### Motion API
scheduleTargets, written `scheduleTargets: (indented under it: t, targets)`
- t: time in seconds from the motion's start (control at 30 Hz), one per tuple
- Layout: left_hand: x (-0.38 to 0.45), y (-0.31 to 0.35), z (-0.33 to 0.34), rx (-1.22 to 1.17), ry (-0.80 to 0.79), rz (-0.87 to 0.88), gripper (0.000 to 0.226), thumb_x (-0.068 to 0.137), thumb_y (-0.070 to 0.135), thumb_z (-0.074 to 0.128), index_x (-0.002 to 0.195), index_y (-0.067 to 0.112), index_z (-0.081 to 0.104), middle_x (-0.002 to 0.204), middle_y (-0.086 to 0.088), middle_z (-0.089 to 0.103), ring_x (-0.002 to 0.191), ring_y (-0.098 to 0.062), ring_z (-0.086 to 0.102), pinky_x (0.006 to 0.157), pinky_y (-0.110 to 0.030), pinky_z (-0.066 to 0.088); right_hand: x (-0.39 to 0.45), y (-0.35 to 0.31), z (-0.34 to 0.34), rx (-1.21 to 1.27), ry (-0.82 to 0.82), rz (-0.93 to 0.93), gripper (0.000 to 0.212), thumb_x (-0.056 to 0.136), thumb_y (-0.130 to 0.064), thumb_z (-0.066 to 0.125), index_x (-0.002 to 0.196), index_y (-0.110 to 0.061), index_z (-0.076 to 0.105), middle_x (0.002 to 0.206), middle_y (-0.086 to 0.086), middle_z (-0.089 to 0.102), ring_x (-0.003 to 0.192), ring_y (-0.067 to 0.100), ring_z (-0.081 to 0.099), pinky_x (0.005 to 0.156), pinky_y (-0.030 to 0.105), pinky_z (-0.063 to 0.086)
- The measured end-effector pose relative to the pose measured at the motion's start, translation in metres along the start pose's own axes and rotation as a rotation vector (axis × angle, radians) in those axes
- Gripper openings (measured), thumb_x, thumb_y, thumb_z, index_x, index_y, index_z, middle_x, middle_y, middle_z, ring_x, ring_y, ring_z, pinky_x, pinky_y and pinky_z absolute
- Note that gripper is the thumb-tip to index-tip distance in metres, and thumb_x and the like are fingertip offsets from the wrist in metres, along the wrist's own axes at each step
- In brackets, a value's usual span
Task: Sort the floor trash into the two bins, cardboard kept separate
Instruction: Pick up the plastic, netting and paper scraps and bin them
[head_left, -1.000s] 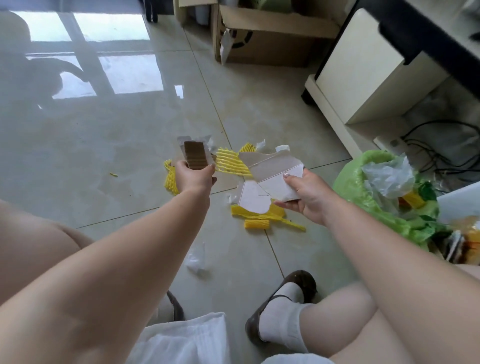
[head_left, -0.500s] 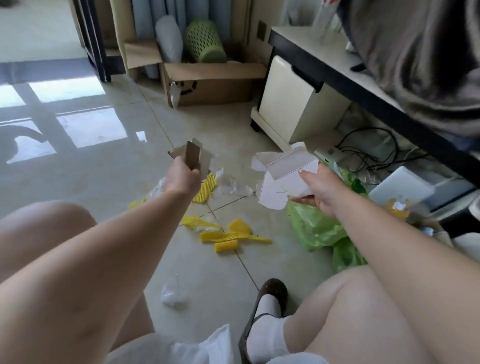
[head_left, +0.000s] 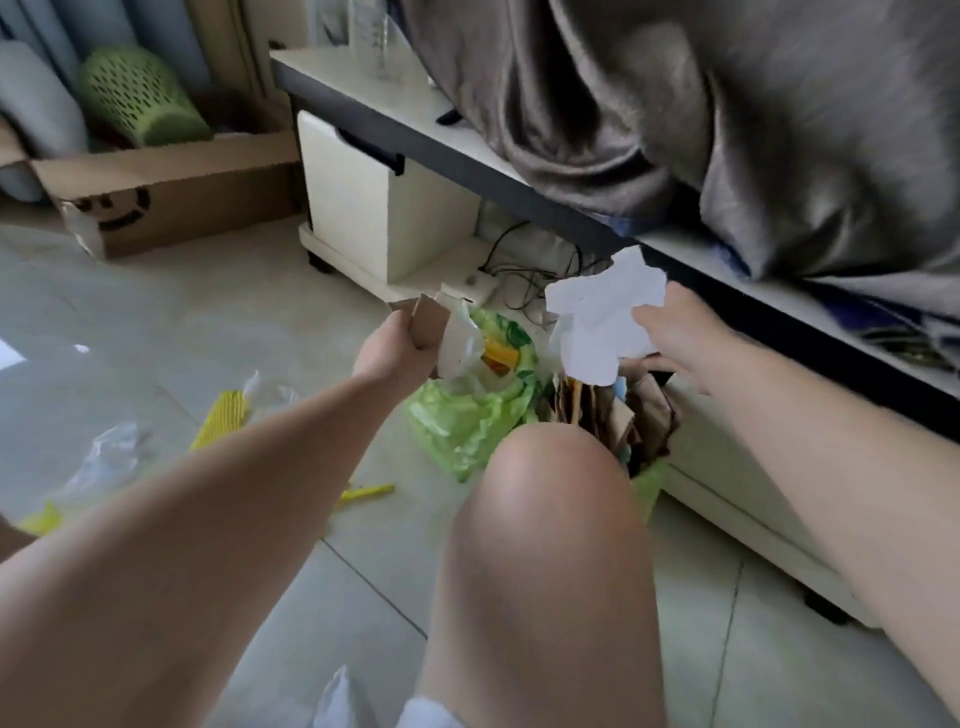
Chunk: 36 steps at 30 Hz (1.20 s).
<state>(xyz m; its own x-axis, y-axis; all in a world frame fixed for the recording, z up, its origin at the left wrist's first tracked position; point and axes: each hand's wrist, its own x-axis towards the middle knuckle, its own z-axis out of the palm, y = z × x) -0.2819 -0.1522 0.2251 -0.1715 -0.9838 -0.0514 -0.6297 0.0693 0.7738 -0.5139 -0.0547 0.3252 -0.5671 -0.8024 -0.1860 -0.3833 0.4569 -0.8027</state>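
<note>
Hands: left hand (head_left: 397, 353) pinches folded brown cardboard scraps (head_left: 428, 325); right hand (head_left: 680, 338) grips a flattened white carton piece (head_left: 597, 322) between thumb and fingers.
Just changed: a second ago both hands hung over the yellow litter on the open floor; now both have swung right, toward the bins beside the desk, with the same pieces in them.
Meaning: pick-up looks done for this load and the drop-off is at hand; nothing is released yet.
Green bag bin (head_left: 467, 421): just below and beyond the left hand; holds yellow scraps and what looks like crumpled plastic, so it reads as the mixed bin.
Cardboard bin (head_left: 618, 410): below the right hand, partly hidden by the knee; brown card sheets stand on edge in it.
Sorting judgement: the left hand's brown pieces probably belong in the cardboard bin, not the green bag they are nearer to.
Left on floor: yellow foam netting (head_left: 223, 415) and clear plastic wrap (head_left: 104, 462), well apart from the bins.
</note>
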Motion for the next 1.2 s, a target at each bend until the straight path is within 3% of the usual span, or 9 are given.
scheduleTargets:
  t: [0.1,0.3,0.43,0.57,0.67,0.8,0.9,1.03,1.2]
  targets:
    - [0.005,0.023,0.038,-0.009,-0.103,0.034,0.032,0.079,0.018,0.057,0.11,0.011,0.057,0.099,-0.013,0.067,0.084,-0.032,0.067,0.072,-0.043,0.058,0.006,0.03,-0.019,0.077,0.069,0.08,0.023,0.09,-0.006,0.038,0.098,-0.022,0.052,0.111,0.007,0.06,0.099,0.031,0.062,0.075,0.046,0.057]
    - [0.005,0.045,0.109,-0.051,-0.252,-0.016,0.04,0.079,0.017,0.057,0.119,0.014,0.053,0.097,-0.008,0.064,0.083,-0.03,0.066,0.073,-0.043,0.059,0.021,0.083,-0.022,-0.155,0.187,0.152,0.034,0.089,-0.014,0.037,0.119,-0.014,0.053,0.109,0.007,0.059,0.078,0.029,0.063,0.079,0.049,0.057]
    - [0.005,0.05,0.141,-0.194,-0.276,-0.116,0.062,0.078,0.022,0.061,0.132,0.017,0.033,0.108,-0.006,0.06,0.089,-0.029,0.065,0.077,-0.044,0.058,0.036,0.1,-0.009,-0.295,0.159,0.137,0.034,0.088,-0.018,0.036,0.115,-0.008,0.054,0.116,0.014,0.058,0.096,0.038,0.062,0.085,0.05,0.053]
    - [0.008,0.066,0.158,-0.518,-0.296,-0.137,0.091,0.076,0.018,0.065,0.148,0.024,0.011,0.122,-0.004,0.054,0.101,-0.024,0.063,0.086,-0.042,0.056,0.051,0.11,0.008,-0.334,0.13,0.152,0.037,0.089,-0.014,0.035,0.118,-0.001,0.053,0.116,0.02,0.058,0.097,0.043,0.062,0.086,0.051,0.052]
    - [0.014,0.07,0.166,-0.582,-0.361,-0.178,0.101,0.071,0.018,0.065,0.15,0.03,0.002,0.117,-0.01,0.06,0.098,-0.023,0.065,0.085,-0.038,0.056,0.058,0.117,0.017,-0.371,0.111,0.161,0.036,0.089,-0.015,0.034,0.116,-0.001,0.054,0.111,0.021,0.06,0.094,0.042,0.063,0.085,0.047,0.052]
    - [0.012,0.072,0.175,-0.405,-0.403,-0.157,0.088,0.078,0.009,0.059,0.149,0.024,0.009,0.099,-0.006,0.061,0.075,-0.017,0.064,0.066,-0.03,0.055,0.063,0.122,0.022,-0.292,0.036,0.175,0.03,0.088,-0.021,0.038,0.106,-0.004,0.055,0.103,0.013,0.061,0.093,0.038,0.064,0.087,0.043,0.052]
    - [0.01,0.072,0.182,-0.246,-0.4,-0.106,0.066,0.076,0.009,0.055,0.136,0.021,0.031,0.097,-0.006,0.062,0.079,-0.023,0.06,0.064,-0.032,0.051,0.063,0.126,0.023,-0.309,-0.015,0.16,0.026,0.092,-0.033,0.04,0.098,-0.013,0.056,0.104,0.009,0.061,0.094,0.032,0.064,0.088,0.039,0.052]
    - [0.011,0.081,0.191,-0.024,-0.438,0.048,0.052,0.077,0.015,0.056,0.127,0.016,0.041,0.093,-0.003,0.059,0.081,-0.025,0.057,0.067,-0.032,0.049,0.064,0.128,0.027,-0.524,-0.077,0.041,0.02,0.098,-0.033,0.036,0.085,-0.019,0.044,0.071,-0.001,0.051,0.084,0.027,0.057,0.071,0.029,0.041]
    - [0.019,0.084,0.196,-0.194,-0.614,0.002,0.039,0.076,0.017,0.059,0.114,0.011,0.051,0.093,-0.007,0.064,0.085,-0.024,0.063,0.075,-0.033,0.055,0.067,0.134,0.034,-0.76,-0.17,0.001,0.009,0.099,-0.021,0.033,0.097,-0.019,0.041,0.075,0.003,0.05,0.076,0.028,0.055,0.063,0.03,0.039]
